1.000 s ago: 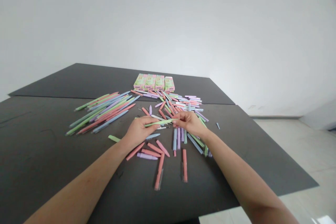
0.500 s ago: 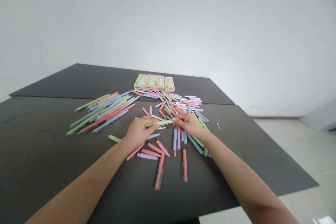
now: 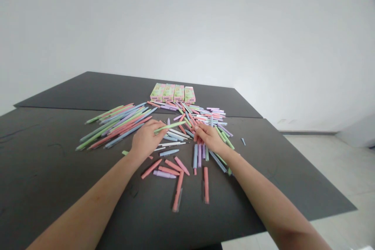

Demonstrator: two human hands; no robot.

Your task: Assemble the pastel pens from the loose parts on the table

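A light green pen (image 3: 173, 125) is in my left hand (image 3: 147, 136), pinched between thumb and fingers, its free end pointing right and slightly up. My right hand (image 3: 208, 136) hovers over the loose pen parts, apart from the green pen, with its fingers drawn together; whether they hold anything is hidden. Between the hands lie thin white refills (image 3: 172, 144) and blue barrel pieces. Nearer to me are several pink barrel pieces (image 3: 151, 168), a purple piece (image 3: 164, 174) and a blue tip piece (image 3: 169, 152). Blue and purple barrels (image 3: 199, 155) lie just below my right hand.
On the left of the dark table (image 3: 58, 183) lies a pile of long pens (image 3: 117, 127) in mixed colours. Several small pen boxes (image 3: 158, 92) stand in a row behind a heap of pen parts (image 3: 212, 114). One small blue piece (image 3: 243, 141) lies apart at right.
My left hand has moved left and up with the green pen. The pen's right end has come away from my right hand, which stays almost in place.
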